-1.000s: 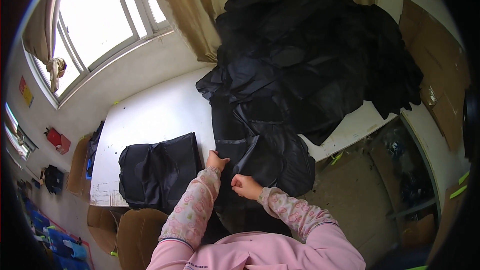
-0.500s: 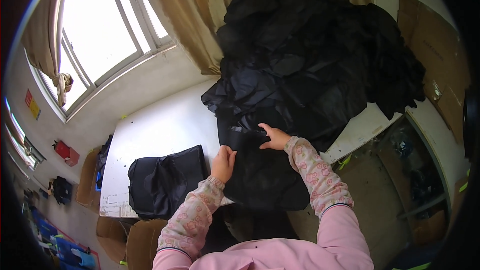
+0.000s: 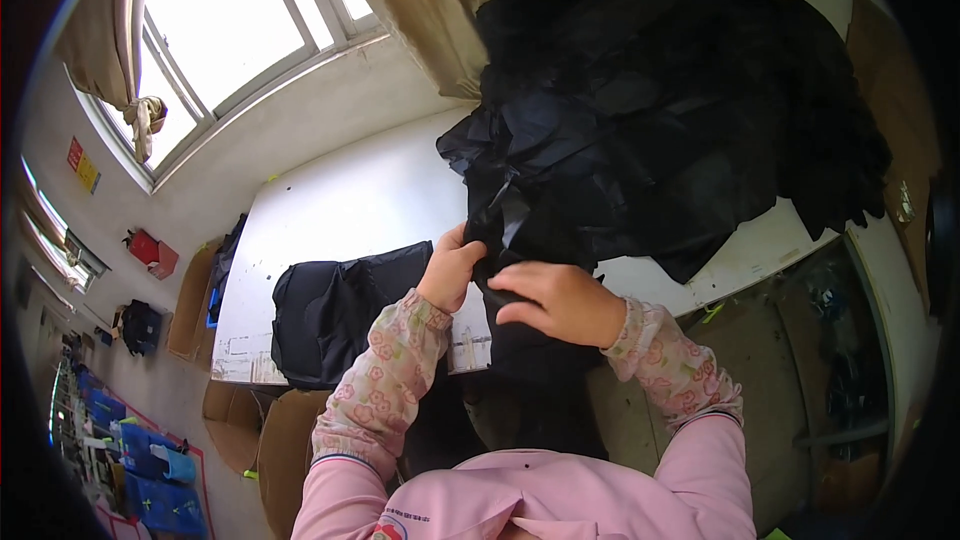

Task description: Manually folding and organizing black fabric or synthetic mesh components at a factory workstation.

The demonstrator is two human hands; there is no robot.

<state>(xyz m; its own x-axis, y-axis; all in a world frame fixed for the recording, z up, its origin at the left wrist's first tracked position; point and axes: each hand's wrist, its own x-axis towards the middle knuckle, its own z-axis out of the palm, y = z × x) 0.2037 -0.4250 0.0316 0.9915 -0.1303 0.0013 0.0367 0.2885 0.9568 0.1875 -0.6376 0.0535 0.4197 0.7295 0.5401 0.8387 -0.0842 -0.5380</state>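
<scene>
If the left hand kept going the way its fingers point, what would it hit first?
The left hand points up and right, its fingers already gripping the black garment. Going on, it would likely push into the big black pile behind; depth is unclear.

Right hand (image 3: 556,302): drawn back from the black pile to frame centre; now gripping the black garment (image 3: 520,240) beside the left hand (image 3: 450,268)

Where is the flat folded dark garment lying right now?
The folded dark garment lies on the white table near its front edge, just left of the left hand.
</scene>
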